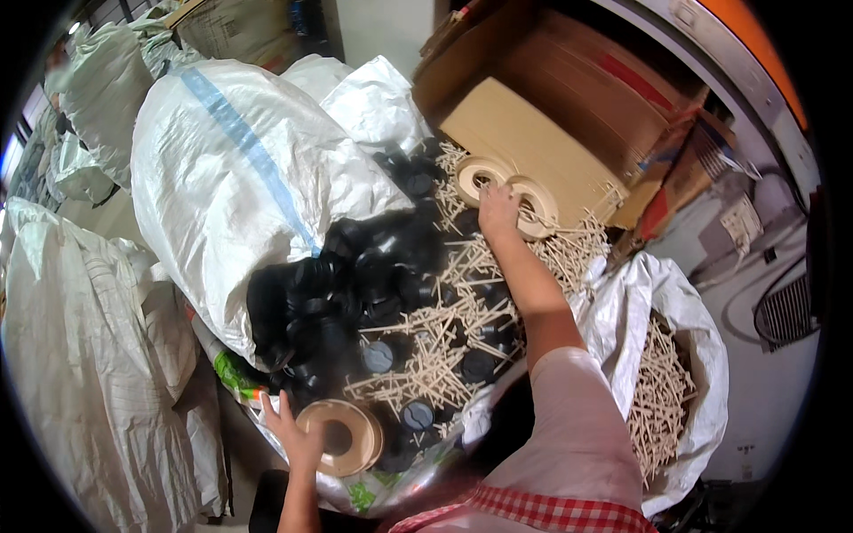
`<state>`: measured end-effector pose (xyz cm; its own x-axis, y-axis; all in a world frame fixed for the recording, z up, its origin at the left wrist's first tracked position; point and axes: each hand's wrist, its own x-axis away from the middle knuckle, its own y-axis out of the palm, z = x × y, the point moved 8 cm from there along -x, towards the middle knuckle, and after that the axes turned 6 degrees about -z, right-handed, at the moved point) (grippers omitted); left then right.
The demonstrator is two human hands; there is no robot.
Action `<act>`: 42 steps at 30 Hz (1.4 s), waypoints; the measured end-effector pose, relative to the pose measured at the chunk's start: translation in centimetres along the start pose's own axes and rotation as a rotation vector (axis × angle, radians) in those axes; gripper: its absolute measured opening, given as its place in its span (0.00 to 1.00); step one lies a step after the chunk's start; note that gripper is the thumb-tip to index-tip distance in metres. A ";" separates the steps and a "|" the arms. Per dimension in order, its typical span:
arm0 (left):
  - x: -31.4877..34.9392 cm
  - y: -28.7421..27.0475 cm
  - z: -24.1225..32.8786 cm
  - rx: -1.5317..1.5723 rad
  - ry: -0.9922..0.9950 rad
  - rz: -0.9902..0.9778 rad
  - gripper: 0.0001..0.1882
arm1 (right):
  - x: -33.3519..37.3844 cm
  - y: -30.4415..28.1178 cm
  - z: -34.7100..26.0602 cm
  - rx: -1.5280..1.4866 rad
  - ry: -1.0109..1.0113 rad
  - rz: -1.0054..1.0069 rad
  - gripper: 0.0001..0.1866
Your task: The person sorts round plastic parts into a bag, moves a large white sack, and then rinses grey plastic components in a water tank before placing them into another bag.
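Note:
My right hand (500,211) reaches far across the heap, its fingers bent over the rims of two beige plastic rings. One beige ring (474,189) lies to its left, and the other ring (544,229) is just right of it. Near the front, my left hand (295,433) has its fingers spread beside a round beige flanged part (367,441) with a central hole. Its thumb is close to that part's rim. Between the hands lie black round plastic parts (382,275) and many thin beige plastic sticks (444,324).
A large white woven sack (231,151) with a blue stripe lies tipped over at left. Behind stands an open cardboard box (533,124). On the right, an open white sack (711,355) holds beige sticks. More sacks (80,355) stand at far left.

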<state>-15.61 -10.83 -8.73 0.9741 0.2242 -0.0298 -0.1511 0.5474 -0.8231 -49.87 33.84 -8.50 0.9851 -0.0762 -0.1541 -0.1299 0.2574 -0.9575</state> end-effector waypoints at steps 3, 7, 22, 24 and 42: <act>-0.1 0.0 0.4 0.012 -0.044 -0.044 0.39 | -1.4 1.7 0.1 -0.062 0.056 -0.096 0.15; -0.5 0.5 2.2 0.054 -0.059 -0.089 0.38 | 0.0 3.4 2.3 -0.169 0.033 -0.100 0.10; 2.6 4.2 9.3 1.386 -0.011 -0.520 0.17 | 34.2 -17.1 -18.3 -0.664 -1.264 0.042 0.06; 2.5 4.2 7.7 1.308 -0.164 -0.413 0.15 | 34.8 -18.4 -18.4 -0.878 -1.284 -0.016 0.08; 1.7 -4.9 5.7 0.997 -0.027 -0.016 0.27 | 25.6 -0.8 -26.9 -0.258 -0.633 -0.392 0.32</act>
<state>-14.17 -8.54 -1.50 0.9749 0.2226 0.0002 -0.2225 0.9745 0.0292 -27.60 5.79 -18.24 0.8314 0.4674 0.3004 0.2944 0.0879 -0.9516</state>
